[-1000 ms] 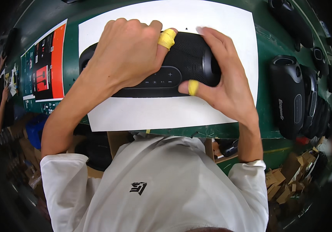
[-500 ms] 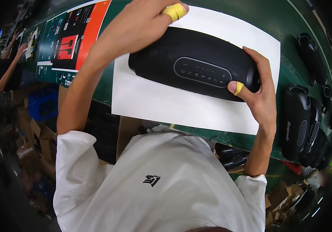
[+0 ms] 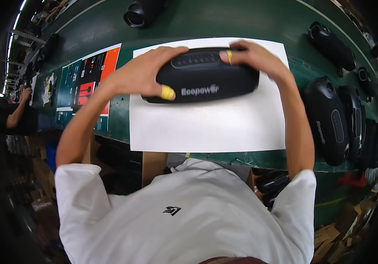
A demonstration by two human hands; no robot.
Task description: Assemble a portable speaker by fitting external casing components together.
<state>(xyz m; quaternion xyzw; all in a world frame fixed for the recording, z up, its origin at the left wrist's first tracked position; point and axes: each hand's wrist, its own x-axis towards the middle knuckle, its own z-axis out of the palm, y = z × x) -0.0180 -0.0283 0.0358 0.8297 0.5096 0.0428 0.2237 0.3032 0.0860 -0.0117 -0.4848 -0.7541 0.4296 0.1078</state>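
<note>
A black portable speaker (image 3: pixel 215 79) lies lengthwise over a white sheet (image 3: pixel 206 130) on the green bench, its lettered side facing me and its oval button panel turned upward. My left hand (image 3: pixel 147 72) grips its left end, the yellow-taped thumb low on the near side and the fingers over the top. At the right end, my right hand (image 3: pixel 255 57) holds it from above, with its taped thumb by the button panel and the other fingers behind the speaker. Slight blur shows on the speaker and the right hand.
Several more black speakers (image 3: pixel 327 123) stand close together on the bench at the right. Another speaker (image 3: pixel 143 13) lies at the far edge. A printed sheet in orange, black and green (image 3: pixel 90 83) lies left of the white one. Cardboard boxes (image 3: pixel 334 233) sit below; another person (image 3: pixel 17 112) works far left.
The speaker has rolled so its lettered side now faces me and its button panel tips away. My left hand has come down onto its left end; my right hand has moved over the top.
</note>
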